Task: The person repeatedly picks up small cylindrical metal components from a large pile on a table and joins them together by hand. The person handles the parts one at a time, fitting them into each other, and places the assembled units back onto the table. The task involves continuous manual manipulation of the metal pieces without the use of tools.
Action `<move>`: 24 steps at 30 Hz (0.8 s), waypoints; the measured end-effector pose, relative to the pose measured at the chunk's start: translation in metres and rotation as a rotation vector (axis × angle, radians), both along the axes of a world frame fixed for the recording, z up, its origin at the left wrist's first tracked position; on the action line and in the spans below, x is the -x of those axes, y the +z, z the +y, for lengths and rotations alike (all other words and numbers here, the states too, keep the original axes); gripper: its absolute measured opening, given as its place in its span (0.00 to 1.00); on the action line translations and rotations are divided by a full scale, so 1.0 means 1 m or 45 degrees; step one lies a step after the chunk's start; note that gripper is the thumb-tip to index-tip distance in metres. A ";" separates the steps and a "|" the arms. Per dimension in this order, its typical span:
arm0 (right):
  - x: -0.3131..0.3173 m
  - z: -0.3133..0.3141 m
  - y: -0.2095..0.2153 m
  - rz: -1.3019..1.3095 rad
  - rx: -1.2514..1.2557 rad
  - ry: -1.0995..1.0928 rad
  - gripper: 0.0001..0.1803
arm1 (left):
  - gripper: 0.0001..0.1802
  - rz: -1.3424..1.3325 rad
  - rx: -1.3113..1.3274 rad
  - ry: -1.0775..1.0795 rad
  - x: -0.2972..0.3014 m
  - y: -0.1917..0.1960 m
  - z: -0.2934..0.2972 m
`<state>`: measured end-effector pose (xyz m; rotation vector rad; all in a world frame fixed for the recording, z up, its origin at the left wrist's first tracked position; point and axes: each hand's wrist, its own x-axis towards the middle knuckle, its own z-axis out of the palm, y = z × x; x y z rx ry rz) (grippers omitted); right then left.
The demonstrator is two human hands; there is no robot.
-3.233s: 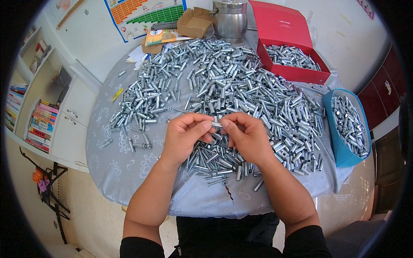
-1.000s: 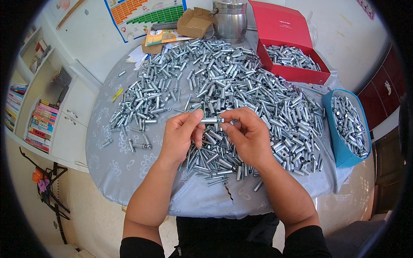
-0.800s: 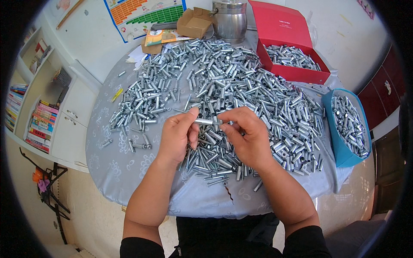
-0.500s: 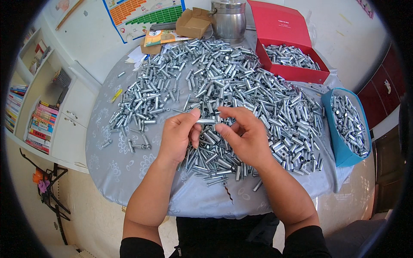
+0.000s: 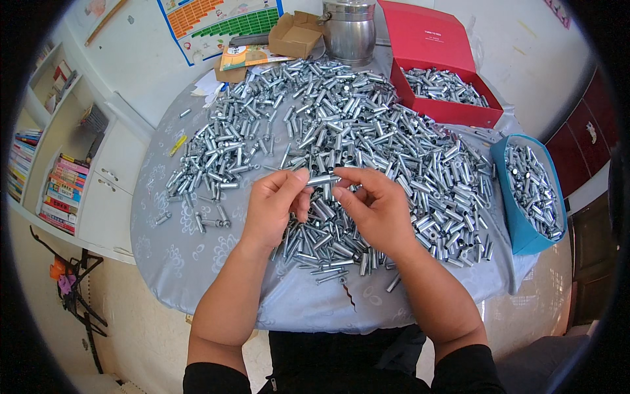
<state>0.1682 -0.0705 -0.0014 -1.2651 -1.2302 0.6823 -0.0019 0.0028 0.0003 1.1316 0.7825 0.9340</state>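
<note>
Between my two hands lies a silver metal expansion bolt (image 5: 321, 179), held roughly level above a heap of like pieces. My left hand (image 5: 270, 203) pinches its left end between thumb and fingers. At the right end, my right hand (image 5: 377, 207) has its index fingertip against the metal and its thumb just below, the fingers curled round. Beneath both hands spreads the big pile of loose bolts and sleeves (image 5: 420, 164). Some thin bolts and short sleeves lie nearest me on the grey patterned tablecloth (image 5: 177, 262).
A red box (image 5: 453, 117) with raised lid and a blue bin (image 5: 522, 230), both holding metal pieces, stand at the right. A metal pot (image 5: 349, 36) and a small cardboard box (image 5: 293, 36) are at the back. A yellow tool (image 5: 178, 145) lies left. The tablecloth has a tear (image 5: 348, 295).
The bolt has risen slightly and tilted, its right end now higher. My right index finger has shifted onto that end, and both hands have moved a little.
</note>
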 end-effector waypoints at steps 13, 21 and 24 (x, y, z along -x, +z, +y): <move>-0.002 0.001 -0.004 -0.060 0.006 0.029 0.12 | 0.08 -0.030 -0.127 -0.140 -0.001 -0.003 0.002; 0.001 0.003 0.000 0.201 0.013 -0.173 0.10 | 0.08 -0.071 -0.133 0.043 0.006 -0.006 0.010; 0.000 0.003 -0.002 0.224 0.032 -0.103 0.10 | 0.07 -0.044 -0.173 -0.068 0.003 -0.002 0.005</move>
